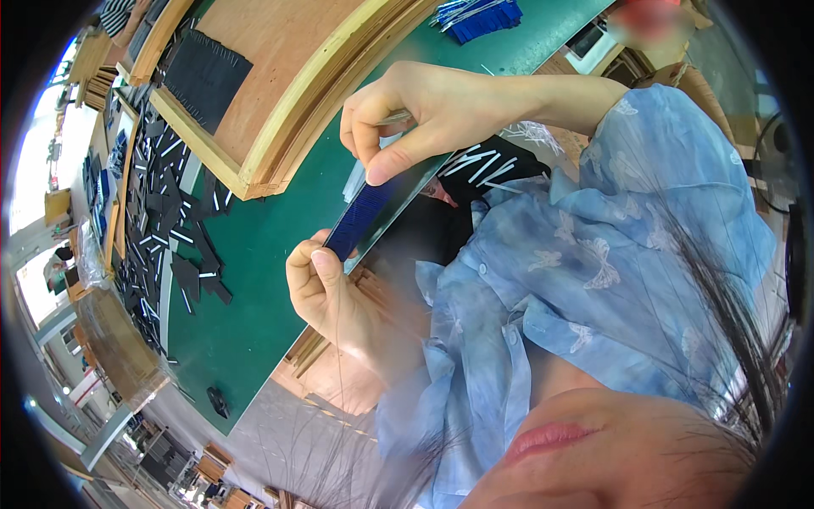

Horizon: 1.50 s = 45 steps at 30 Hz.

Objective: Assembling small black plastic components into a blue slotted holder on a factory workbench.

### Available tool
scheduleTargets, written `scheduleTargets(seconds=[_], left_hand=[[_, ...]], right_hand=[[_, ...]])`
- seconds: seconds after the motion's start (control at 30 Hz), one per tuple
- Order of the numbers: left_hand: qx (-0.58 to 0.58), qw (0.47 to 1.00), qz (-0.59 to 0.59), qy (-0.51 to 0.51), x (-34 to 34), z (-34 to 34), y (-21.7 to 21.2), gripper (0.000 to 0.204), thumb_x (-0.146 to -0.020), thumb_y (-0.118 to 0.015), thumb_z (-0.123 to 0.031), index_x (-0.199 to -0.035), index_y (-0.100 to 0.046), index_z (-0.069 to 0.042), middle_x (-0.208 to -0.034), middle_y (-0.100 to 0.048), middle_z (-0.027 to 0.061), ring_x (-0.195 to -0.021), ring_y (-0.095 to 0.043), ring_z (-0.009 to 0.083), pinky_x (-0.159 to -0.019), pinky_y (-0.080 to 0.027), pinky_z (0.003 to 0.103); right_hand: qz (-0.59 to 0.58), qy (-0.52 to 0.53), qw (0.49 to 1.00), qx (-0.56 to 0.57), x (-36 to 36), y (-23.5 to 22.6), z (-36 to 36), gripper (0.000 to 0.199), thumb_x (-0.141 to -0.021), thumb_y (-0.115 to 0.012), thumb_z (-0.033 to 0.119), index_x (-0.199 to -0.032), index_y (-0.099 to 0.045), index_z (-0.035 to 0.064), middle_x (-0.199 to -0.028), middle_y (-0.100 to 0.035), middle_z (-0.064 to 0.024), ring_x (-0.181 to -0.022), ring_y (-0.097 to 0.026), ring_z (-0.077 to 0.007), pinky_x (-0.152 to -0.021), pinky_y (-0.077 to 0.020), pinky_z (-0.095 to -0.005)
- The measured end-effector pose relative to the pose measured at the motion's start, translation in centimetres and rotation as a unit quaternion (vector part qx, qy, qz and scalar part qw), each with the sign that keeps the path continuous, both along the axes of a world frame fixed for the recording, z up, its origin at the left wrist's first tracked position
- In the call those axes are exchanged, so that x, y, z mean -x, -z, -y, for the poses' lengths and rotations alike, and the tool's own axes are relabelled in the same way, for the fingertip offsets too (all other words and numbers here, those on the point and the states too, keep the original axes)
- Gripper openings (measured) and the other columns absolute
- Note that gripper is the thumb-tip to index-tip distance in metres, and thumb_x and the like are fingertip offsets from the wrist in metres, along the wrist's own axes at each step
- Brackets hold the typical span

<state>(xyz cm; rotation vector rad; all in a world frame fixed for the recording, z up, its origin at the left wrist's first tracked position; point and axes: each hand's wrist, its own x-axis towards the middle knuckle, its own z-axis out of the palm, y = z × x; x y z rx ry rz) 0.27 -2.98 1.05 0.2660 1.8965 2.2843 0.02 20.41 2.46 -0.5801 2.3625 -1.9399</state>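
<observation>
Both of my hands hold a flat, dark blue ribbed strip above the green table's edge. My left hand pinches its lower end between thumb and fingers. At the upper end, my right hand is closed with its thumb on the strip. A pale, translucent strip shows beside the blue one, under the right hand's fingers; what holds it is hidden. Over my lap lies black cloth with several thin white sticks on it.
A wooden frame on the green table carries a black fringed stack. Black pieces with white strips are heaped left. A blue bundle lies at the far side. A small black object is near the table corner.
</observation>
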Motion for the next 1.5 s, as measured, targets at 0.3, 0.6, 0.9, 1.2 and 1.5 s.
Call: scheduleTargets(seconds=[0.3,0.6,0.9,1.2,1.5], left_hand=[[0.009,1.0,-0.003,-0.007,0.0,0.0,0.2,0.022,-0.095,-0.053,-0.018,-0.098,-0.055,0.003,-0.095,-0.061,0.0123,-0.074,-0.058,0.0137,-0.068,-0.047,0.023],[0.005,1.0,-0.002,-0.016,-0.1,-0.3,0.1,0.024,-0.095,-0.052,-0.019,-0.096,-0.055,0.005,-0.09,-0.06,0.0118,-0.073,-0.056,0.014,-0.067,-0.047,0.024],[0.028,0.999,0.007,-0.035,-0.3,-0.4,0.1,0.026,-0.095,-0.052,-0.021,-0.095,-0.055,0.005,-0.086,-0.059,0.0116,-0.071,-0.055,0.0137,-0.067,-0.046,0.022],[0.017,0.999,0.019,-0.033,-0.1,-0.1,0.4,0.026,-0.095,-0.053,-0.022,-0.095,-0.054,0.004,-0.086,-0.059,0.0113,-0.071,-0.056,0.0132,-0.066,-0.047,0.022],[-0.001,0.999,0.015,-0.05,-0.4,-0.5,0.1,0.024,-0.095,-0.052,-0.021,-0.095,-0.054,0.003,-0.086,-0.058,0.0102,-0.071,-0.055,0.0126,-0.067,-0.047,0.023]], right_hand=[[-0.001,-0.003,1.0,0.017,-0.1,0.3,0.0,0.021,-0.081,-0.069,0.021,-0.08,-0.066,0.0004,-0.073,-0.062,-0.0024,-0.067,-0.054,-0.0087,-0.061,-0.0418,-0.024],[0.011,-0.012,0.998,0.054,-0.1,0.5,0.2,0.021,-0.08,-0.07,0.022,-0.08,-0.067,0.0011,-0.072,-0.063,-0.0016,-0.067,-0.053,-0.0067,-0.06,-0.0406,-0.0226],[0.046,-0.005,0.999,0.02,-0.3,0.3,0.3,0.023,-0.082,-0.069,0.025,-0.081,-0.067,0.0015,-0.067,-0.058,0.0007,-0.06,-0.048,-0.005,-0.052,-0.0363,-0.0221],[0.052,-0.015,0.998,0.032,-0.5,-0.6,0.5,0.026,-0.083,-0.068,0.028,-0.084,-0.068,0.0019,-0.07,-0.06,0.0003,-0.063,-0.05,-0.0049,-0.054,-0.0377,-0.0222],[0.083,-0.04,0.994,0.062,-0.5,-0.6,0.7,0.017,-0.084,-0.067,0.015,-0.085,-0.064,-0.0012,-0.087,-0.061,-0.0049,-0.078,-0.053,-0.0096,-0.065,-0.0407,-0.0228]])
